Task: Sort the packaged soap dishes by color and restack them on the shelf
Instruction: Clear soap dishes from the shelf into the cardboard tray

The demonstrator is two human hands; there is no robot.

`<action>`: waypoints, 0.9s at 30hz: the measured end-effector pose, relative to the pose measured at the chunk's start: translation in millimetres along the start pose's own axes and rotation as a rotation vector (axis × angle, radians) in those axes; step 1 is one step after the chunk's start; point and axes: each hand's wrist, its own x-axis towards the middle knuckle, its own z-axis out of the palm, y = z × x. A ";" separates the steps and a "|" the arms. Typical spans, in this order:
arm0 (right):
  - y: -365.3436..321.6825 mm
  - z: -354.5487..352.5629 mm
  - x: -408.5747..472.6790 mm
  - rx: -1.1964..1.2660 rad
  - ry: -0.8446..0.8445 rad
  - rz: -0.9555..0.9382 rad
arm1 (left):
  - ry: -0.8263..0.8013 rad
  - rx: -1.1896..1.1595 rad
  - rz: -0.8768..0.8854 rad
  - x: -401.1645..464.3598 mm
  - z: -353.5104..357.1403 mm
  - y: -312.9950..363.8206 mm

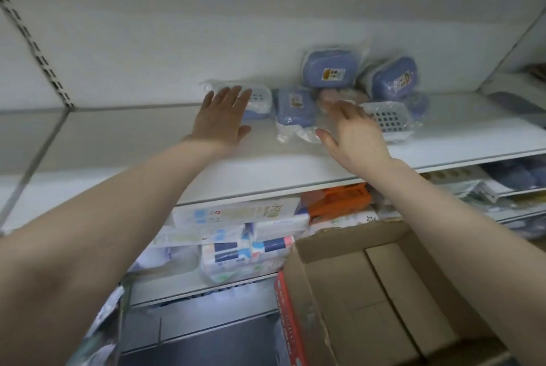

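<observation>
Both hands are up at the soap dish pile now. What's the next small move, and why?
Probably close the right hand on the pinkish packaged dish at its fingertips and lift it out. It is the odd colour among the blue dishes, and the left hand already lies flat against the leftmost pack.

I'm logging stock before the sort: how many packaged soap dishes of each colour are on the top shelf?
Blue: 6, counting one mostly hidden behind the others; the first is under the left hand
Pink: 1, blurred, by the right hand
Total: 7
</observation>
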 end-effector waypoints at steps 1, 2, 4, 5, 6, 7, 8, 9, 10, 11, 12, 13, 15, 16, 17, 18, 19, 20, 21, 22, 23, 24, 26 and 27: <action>1.3 5.2 3.8 0.015 0.010 -0.023 | -0.008 0.009 -0.016 5.3 3.2 -0.2; 2.3 11.7 7.6 0.030 0.021 -0.043 | -0.018 0.019 -0.032 8.8 6.0 -1.0; 1.9 22.7 16.3 0.057 0.037 -0.052 | 0.004 0.035 -0.047 13.1 10.5 -4.6; 0.7 26.6 20.9 0.080 0.029 -0.040 | 0.033 0.037 -0.042 14.3 11.9 -7.0; -1.4 29.2 26.0 0.113 0.010 -0.022 | 0.066 0.043 -0.037 14.6 10.9 -8.9; -4.1 30.7 31.1 0.140 -0.022 -0.003 | 0.091 0.047 -0.038 14.0 10.0 -11.0; -6.9 32.5 36.1 0.148 -0.069 0.014 | 0.114 0.049 -0.039 12.0 7.5 -12.4; -10.1 34.0 41.1 0.145 -0.113 0.034 | 0.136 0.046 -0.035 8.5 5.7 -14.9; -12.4 38.2 46.6 0.149 -0.149 0.066 | 0.163 0.043 -0.026 3.7 4.1 -17.3; -15.3 41.4 52.7 0.164 -0.182 0.111 | 0.191 0.047 -0.018 -2.2 1.8 -19.8; -19.6 43.7 58.5 0.194 -0.220 0.164 | 0.212 0.056 -0.015 -8.7 -0.8 -22.4; -24.4 45.9 64.2 0.227 -0.257 0.206 | 0.230 0.068 -0.011 -14.9 -4.7 -24.9; -32.4 53.4 72.3 0.244 -0.340 0.246 | 0.221 0.055 -0.017 -28.3 -18.8 -26.6; -35.6 57.3 74.3 0.225 -0.369 0.258 | 0.195 0.026 -0.038 -35.1 -29.9 -24.6; -38.8 59.7 75.0 0.200 -0.376 0.275 | 0.159 -0.009 -0.068 -41.6 -40.9 -22.8; -41.7 61.4 74.7 0.182 -0.369 0.290 | 0.137 -0.037 -0.094 -47.5 -52.0 -21.0; -44.8 61.2 74.2 0.182 -0.355 0.304 | 0.112 -0.048 -0.123 -52.1 -60.5 -21.4; -47.6 61.7 74.0 0.204 -0.351 0.310 | 0.082 -0.060 -0.158 -55.2 -67.3 -22.6; -51.6 58.8 73.0 0.238 -0.363 0.307 | 0.046 -0.091 -0.208 -57.2 -73.2 -24.7; -54.7 56.3 72.5 0.276 -0.379 0.292 | 0.010 -0.155 -0.269 -58.5 -77.4 -27.5; -58.1 53.1 71.6 0.303 -0.389 0.265 | -0.020 -0.241 -0.335 -59.9 -80.0 -30.9; -61.1 50.0 70.2 0.323 -0.389 0.228 | -0.046 -0.319 -0.396 -60.8 -80.6 -35.0; -66.4 43.4 66.8 0.339 -0.402 0.135 | -0.057 -0.367 -0.491 -61.9 -79.1 -41.8; -68.2 40.4 65.5 0.329 -0.422 0.089 | -0.028 -0.326 -0.535 -61.2 -77.1 -44.7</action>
